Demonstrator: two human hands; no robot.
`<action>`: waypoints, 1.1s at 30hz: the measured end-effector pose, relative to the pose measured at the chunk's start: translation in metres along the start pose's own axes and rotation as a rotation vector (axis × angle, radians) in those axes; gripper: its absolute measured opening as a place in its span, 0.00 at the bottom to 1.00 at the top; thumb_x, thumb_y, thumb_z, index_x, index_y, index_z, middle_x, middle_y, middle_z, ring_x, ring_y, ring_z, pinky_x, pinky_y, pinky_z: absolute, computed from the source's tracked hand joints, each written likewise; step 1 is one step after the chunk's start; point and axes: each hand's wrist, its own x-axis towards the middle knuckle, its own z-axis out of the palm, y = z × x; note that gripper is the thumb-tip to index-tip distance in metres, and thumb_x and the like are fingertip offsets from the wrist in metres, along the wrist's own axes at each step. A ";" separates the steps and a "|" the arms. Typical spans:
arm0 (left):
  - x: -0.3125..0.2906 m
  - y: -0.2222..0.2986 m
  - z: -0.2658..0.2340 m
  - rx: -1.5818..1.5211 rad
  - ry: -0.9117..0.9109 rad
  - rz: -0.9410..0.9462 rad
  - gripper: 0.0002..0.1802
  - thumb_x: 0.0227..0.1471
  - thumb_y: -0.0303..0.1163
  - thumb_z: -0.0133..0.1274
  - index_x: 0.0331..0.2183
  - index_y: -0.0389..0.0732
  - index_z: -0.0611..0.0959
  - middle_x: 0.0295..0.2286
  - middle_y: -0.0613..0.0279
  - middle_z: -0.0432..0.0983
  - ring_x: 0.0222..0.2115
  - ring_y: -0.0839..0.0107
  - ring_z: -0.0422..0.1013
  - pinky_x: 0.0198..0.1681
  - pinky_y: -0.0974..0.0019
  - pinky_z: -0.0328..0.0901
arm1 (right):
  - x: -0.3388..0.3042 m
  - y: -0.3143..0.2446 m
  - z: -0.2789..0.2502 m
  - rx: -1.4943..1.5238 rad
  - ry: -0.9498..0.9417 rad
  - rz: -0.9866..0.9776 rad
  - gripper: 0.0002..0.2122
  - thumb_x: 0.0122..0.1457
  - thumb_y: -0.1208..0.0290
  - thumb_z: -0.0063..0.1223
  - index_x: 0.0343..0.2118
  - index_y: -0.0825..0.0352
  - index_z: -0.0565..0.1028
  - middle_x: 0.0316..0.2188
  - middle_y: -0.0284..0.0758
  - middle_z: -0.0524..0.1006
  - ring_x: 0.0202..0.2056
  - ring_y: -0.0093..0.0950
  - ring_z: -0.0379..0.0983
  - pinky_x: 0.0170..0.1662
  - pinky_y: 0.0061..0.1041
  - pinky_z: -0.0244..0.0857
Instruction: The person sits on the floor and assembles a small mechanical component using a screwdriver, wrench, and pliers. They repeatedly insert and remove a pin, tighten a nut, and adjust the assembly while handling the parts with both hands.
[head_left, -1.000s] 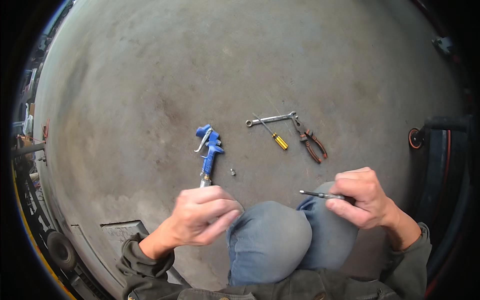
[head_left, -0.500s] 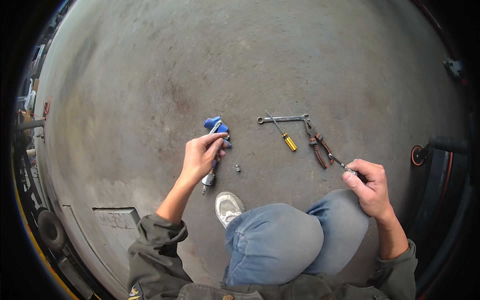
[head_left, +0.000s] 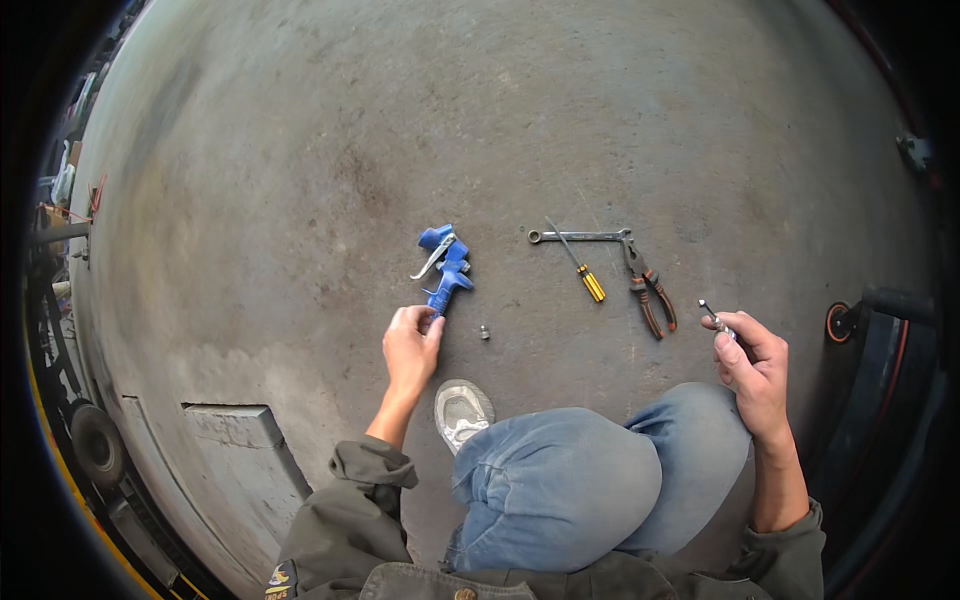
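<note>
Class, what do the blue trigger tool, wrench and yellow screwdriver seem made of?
Blue trigger tool: painted metal or plastic, hard to tell from its opaque blue; silvery trigger, probably bare metal.
Wrench: likely smooth steel, given its silvery shine.
Yellow screwdriver: handle probably plastic, bright yellow with dark stripes; grey shaft, apparently metal.

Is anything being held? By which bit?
The right grip holds a thin metal tool by its thicker part. The left grip touches the blue spray gun low on its handle; whether it's holding, I can't tell.
</note>
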 end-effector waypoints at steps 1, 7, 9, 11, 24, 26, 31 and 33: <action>-0.007 0.005 0.004 0.003 -0.017 0.041 0.13 0.49 0.34 0.65 0.36 0.37 0.85 0.29 0.56 0.79 0.28 0.62 0.77 0.35 0.61 0.71 | 0.000 -0.001 0.001 0.019 -0.001 0.018 0.10 0.63 0.72 0.56 0.42 0.73 0.80 0.25 0.24 0.67 0.24 0.12 0.56 0.25 0.17 0.49; -0.011 0.024 0.043 0.131 -0.262 -0.034 0.17 0.47 0.39 0.66 0.33 0.35 0.85 0.30 0.51 0.81 0.31 0.55 0.79 0.38 0.56 0.72 | 0.000 0.002 -0.001 0.017 -0.042 0.028 0.10 0.63 0.73 0.55 0.43 0.73 0.80 0.26 0.25 0.68 0.25 0.13 0.59 0.27 0.17 0.53; -0.008 0.014 0.057 0.181 -0.272 0.051 0.16 0.47 0.39 0.66 0.33 0.35 0.85 0.30 0.50 0.81 0.32 0.53 0.78 0.39 0.54 0.72 | 0.001 -0.002 0.001 -0.037 -0.050 -0.018 0.10 0.62 0.74 0.55 0.43 0.72 0.80 0.27 0.26 0.69 0.26 0.14 0.61 0.29 0.17 0.54; -0.005 0.008 0.067 0.188 -0.231 0.157 0.13 0.45 0.34 0.66 0.31 0.35 0.85 0.29 0.49 0.80 0.32 0.51 0.78 0.39 0.52 0.72 | 0.001 -0.006 0.001 -0.080 -0.051 -0.055 0.09 0.61 0.75 0.56 0.43 0.71 0.81 0.27 0.27 0.69 0.27 0.15 0.62 0.31 0.18 0.56; -0.003 -0.005 0.054 0.291 -0.279 0.234 0.17 0.42 0.29 0.68 0.34 0.38 0.79 0.34 0.51 0.73 0.36 0.48 0.74 0.38 0.49 0.70 | -0.002 -0.004 -0.005 -0.097 -0.015 -0.160 0.10 0.60 0.76 0.60 0.45 0.68 0.81 0.28 0.29 0.75 0.27 0.14 0.68 0.30 0.17 0.63; -0.004 -0.003 0.051 0.260 -0.283 0.232 0.15 0.42 0.26 0.66 0.35 0.38 0.81 0.34 0.51 0.74 0.35 0.49 0.75 0.38 0.50 0.70 | -0.003 -0.007 -0.004 -0.079 -0.003 -0.155 0.11 0.59 0.76 0.61 0.44 0.69 0.81 0.28 0.30 0.76 0.27 0.15 0.68 0.30 0.17 0.63; -0.002 -0.001 0.048 0.240 -0.282 0.238 0.13 0.43 0.22 0.62 0.35 0.36 0.81 0.34 0.48 0.74 0.35 0.47 0.74 0.39 0.50 0.70 | -0.005 -0.007 -0.004 -0.108 0.030 -0.215 0.12 0.56 0.77 0.64 0.44 0.70 0.82 0.29 0.31 0.78 0.28 0.16 0.72 0.31 0.16 0.66; -0.001 -0.004 0.048 0.244 -0.266 0.255 0.13 0.43 0.22 0.61 0.35 0.36 0.81 0.34 0.47 0.74 0.35 0.46 0.74 0.39 0.50 0.70 | -0.006 -0.009 -0.006 -0.119 0.026 -0.215 0.12 0.56 0.77 0.64 0.43 0.70 0.82 0.30 0.32 0.79 0.28 0.16 0.72 0.32 0.17 0.67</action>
